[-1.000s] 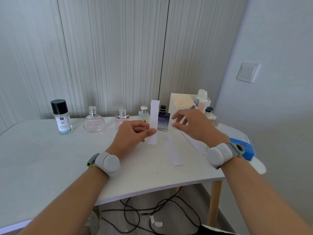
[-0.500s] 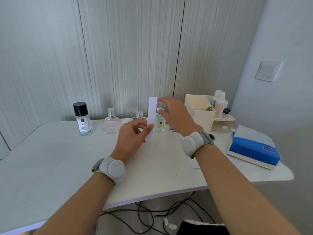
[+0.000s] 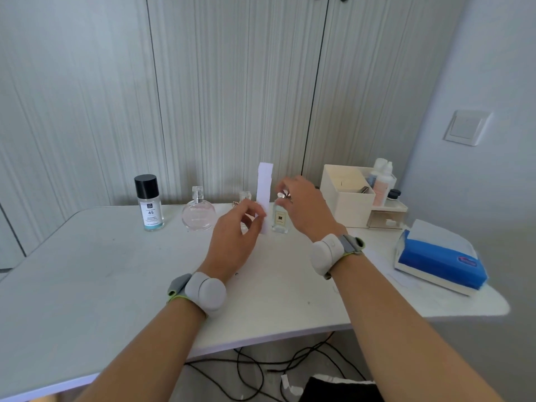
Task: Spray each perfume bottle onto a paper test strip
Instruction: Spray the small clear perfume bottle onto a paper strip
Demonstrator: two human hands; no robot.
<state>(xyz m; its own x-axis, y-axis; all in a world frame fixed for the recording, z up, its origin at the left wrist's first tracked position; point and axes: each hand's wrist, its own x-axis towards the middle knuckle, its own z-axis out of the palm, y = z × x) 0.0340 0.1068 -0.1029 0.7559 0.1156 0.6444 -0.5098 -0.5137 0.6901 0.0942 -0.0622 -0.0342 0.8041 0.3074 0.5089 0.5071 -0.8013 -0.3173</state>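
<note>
- Left hand (image 3: 235, 237): thumb and fingers (image 3: 253, 210) pinch the lower end of the paper strip (image 3: 264, 190), which is held upright above the counter (image 3: 87, 271).
- Right hand (image 3: 304, 210): fingers curl narrowly round the silver cap of the square clear bottle (image 3: 280, 219) (contact slightly blurred). The bottle stands on the counter, just right of the strip.
- Back row, to the left: round pink bottle (image 3: 198, 217) and black-capped bottle (image 3: 150, 204), both upright and apart from either hand.
</note>
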